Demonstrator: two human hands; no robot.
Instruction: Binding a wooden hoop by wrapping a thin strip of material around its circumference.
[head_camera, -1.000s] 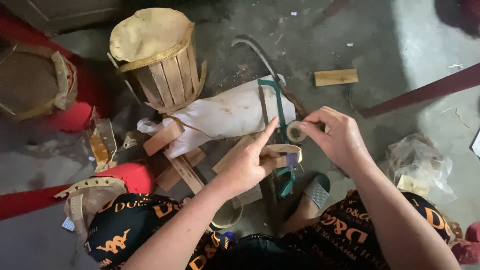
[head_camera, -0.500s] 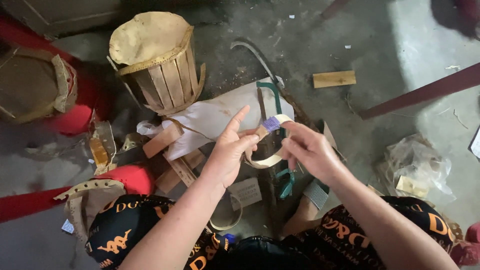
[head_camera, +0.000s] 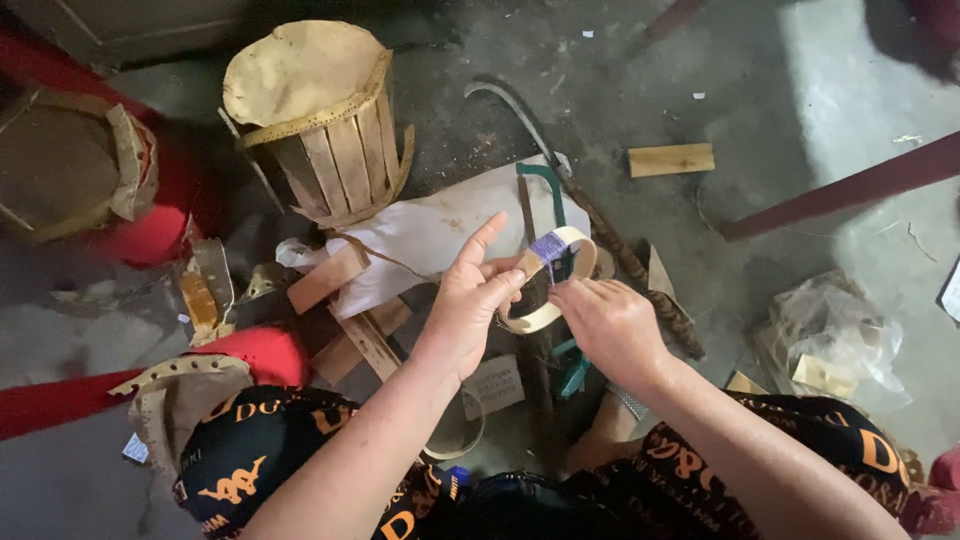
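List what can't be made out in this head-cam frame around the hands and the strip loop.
- Thin strip loop, head view: its near part is hidden behind the left hand and right hand.
- Right fingertips: turned under the hand, so the grip is unclear.
- Purple wrap on the loop: too small to identify.
- Wooden slat drum: inside hidden by its skin top.

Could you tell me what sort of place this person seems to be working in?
Most likely an informal floor-level craft workshop, perhaps for small drums. A slatted wooden drum stands on the bare concrete floor, wood offcuts lie about, and the left hand and right hand bend a thin strip hoop.
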